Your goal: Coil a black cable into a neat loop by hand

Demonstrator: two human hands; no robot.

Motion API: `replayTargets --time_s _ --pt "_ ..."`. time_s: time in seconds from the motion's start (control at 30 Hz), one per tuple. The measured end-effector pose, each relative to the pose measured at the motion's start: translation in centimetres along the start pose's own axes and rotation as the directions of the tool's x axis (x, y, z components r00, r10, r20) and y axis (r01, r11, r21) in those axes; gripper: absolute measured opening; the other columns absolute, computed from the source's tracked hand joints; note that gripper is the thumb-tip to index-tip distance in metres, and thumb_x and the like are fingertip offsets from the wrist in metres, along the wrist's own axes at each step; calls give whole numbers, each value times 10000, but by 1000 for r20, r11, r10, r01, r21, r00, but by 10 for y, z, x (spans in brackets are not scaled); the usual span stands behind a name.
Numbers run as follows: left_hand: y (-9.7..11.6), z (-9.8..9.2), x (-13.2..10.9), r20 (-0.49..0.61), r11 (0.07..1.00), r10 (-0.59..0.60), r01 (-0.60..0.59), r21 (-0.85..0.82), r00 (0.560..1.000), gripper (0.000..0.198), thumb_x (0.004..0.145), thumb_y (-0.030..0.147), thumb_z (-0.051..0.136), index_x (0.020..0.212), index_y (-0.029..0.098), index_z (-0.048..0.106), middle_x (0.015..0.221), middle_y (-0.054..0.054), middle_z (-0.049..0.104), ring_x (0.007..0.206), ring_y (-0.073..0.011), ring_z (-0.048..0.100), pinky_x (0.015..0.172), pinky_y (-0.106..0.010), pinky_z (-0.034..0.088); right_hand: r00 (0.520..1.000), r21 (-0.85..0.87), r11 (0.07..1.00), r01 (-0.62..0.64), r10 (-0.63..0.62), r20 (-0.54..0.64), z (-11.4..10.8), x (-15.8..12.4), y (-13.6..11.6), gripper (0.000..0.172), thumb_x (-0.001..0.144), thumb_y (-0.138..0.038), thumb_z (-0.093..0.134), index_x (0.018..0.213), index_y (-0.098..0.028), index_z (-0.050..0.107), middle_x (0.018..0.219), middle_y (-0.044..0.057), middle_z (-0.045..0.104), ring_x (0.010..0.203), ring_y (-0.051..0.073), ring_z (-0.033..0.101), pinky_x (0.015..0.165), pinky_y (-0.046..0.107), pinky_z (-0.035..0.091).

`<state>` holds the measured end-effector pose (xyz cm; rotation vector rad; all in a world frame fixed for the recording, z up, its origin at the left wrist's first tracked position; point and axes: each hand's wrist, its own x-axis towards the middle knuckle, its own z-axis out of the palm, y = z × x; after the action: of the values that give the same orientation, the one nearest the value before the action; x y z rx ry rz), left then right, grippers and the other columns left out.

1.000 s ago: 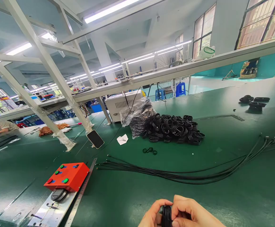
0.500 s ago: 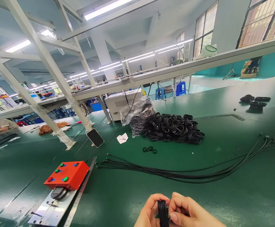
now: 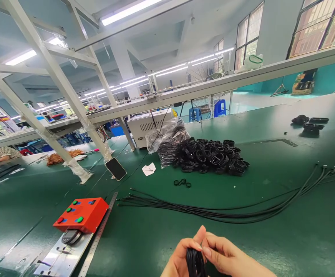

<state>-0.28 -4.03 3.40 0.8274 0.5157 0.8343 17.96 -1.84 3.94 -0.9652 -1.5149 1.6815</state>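
Observation:
A coiled black cable [image 3: 195, 262] is gripped in my left hand [image 3: 179, 257], low in the view. Its loops stand in a tight bundle, and the lower part runs out of the picture. My right hand [image 3: 225, 252] is closed in a pinch at the upper right edge of the coil, its fingertips touching those of my left hand. What lies exactly between the right fingertips is hidden. Beyond the hands, several long black cables [image 3: 213, 213] lie loosely bundled across the green table [image 3: 144, 242].
A heap of coiled cables [image 3: 213, 156] sits beside a clear plastic bag [image 3: 169, 142]. Small black rings [image 3: 181, 182] lie before it. On the left are a red button box [image 3: 82, 213], a steel ruler [image 3: 100, 234] and a phone [image 3: 116, 169]. More coils [image 3: 311, 125] rest far right.
The coil has tilted and shifted slightly left in my left hand. A left fingertip now points up above it, and my right fingers have moved to the coil's upper edge.

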Motion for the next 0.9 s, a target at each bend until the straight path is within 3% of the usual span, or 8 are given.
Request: replayTargets --time_s 0.1,0.17,0.27,0.33,0.4,0.63,0.8,0.9 --pt "-5 -4 4 -111 997 4 4 75 994 591 503 189 944 1025 339 713 1678 -32 98 817 -192 759 733 -312 584 990 161 986 -41 62 -128 9 -2 4 527 788 -745 588 766 -221 547 647 -63 380 538 104 283 505 231 280" --pt "-8 -6 6 -208 993 13 11 118 978 636 462 152 952 1029 318 719 1682 -51 43 791 -147 737 679 -261 563 977 199 980 2 40 -208 14 -6 6 514 777 -738 609 775 -227 553 675 -49 436 576 120 377 549 241 339" --pt "-12 -6 6 -258 990 46 -9 144 965 673 428 130 956 1037 306 730 1630 -80 269 860 -168 713 713 -272 560 983 175 983 49 -17 -182 18 -9 6 501 734 -692 692 701 -208 568 713 -25 488 659 152 468 636 270 385" --pt "-11 -5 6 -235 987 48 -9 163 971 673 443 146 955 1058 305 730 1439 -89 546 901 -190 703 744 -286 556 986 143 988 57 -33 -164 18 -10 7 528 690 -672 741 604 -193 537 696 -21 489 654 151 459 631 274 364" --pt "-9 -4 6 -206 983 23 15 181 978 653 468 157 950 1065 302 728 1213 -64 690 905 -190 706 746 -273 545 987 129 990 58 -38 -155 15 -8 8 548 665 -656 768 547 -187 510 685 -19 493 653 149 449 629 275 347" --pt "-6 -4 4 -171 986 -36 63 154 985 579 522 193 939 1037 303 698 1122 -39 710 776 -136 701 672 -237 529 998 282 958 -50 35 58 8 -1 5 565 563 -650 816 537 -186 497 621 -30 480 612 132 429 628 278 349" --pt "-8 -11 2 -199 982 12 26 186 980 569 590 240 916 1099 300 669 1037 -29 695 739 -100 675 634 -193 489 987 45 998 -36 42 -155 11 -3 -5 393 714 -481 742 574 -206 499 648 -36 467 660 150 418 658 282 340" --pt "-9 -16 2 -163 985 -7 35 168 987 575 600 279 912 1111 290 647 1051 -48 694 739 -139 714 671 -253 530 990 84 993 -84 93 -108 8 2 0 400 683 -506 763 608 -200 516 644 -40 481 655 144 428 630 266 321"
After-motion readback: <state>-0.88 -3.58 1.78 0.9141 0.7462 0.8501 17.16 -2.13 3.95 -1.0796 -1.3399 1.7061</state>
